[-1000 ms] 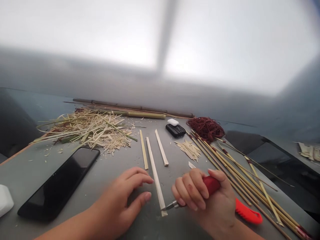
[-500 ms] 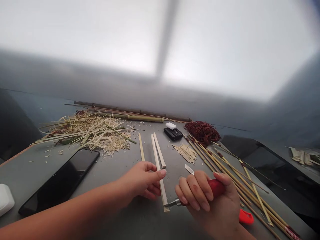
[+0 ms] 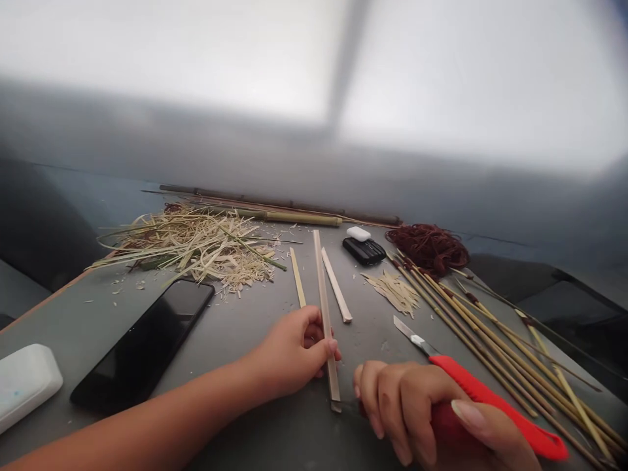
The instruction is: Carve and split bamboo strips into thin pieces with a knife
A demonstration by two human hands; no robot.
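Near the front of the gray table (image 3: 245,320), the left hand (image 3: 304,353) pinches a pale bamboo strip (image 3: 322,294) between thumb and curled fingers, the strip running lengthwise away from the person. Right of its near end, the right hand (image 3: 417,405) wraps around a red-handled tool (image 3: 449,424); its tip is blurred, so contact with the strip is hard to confirm. A bright red knife (image 3: 495,398) lies just beyond that hand.
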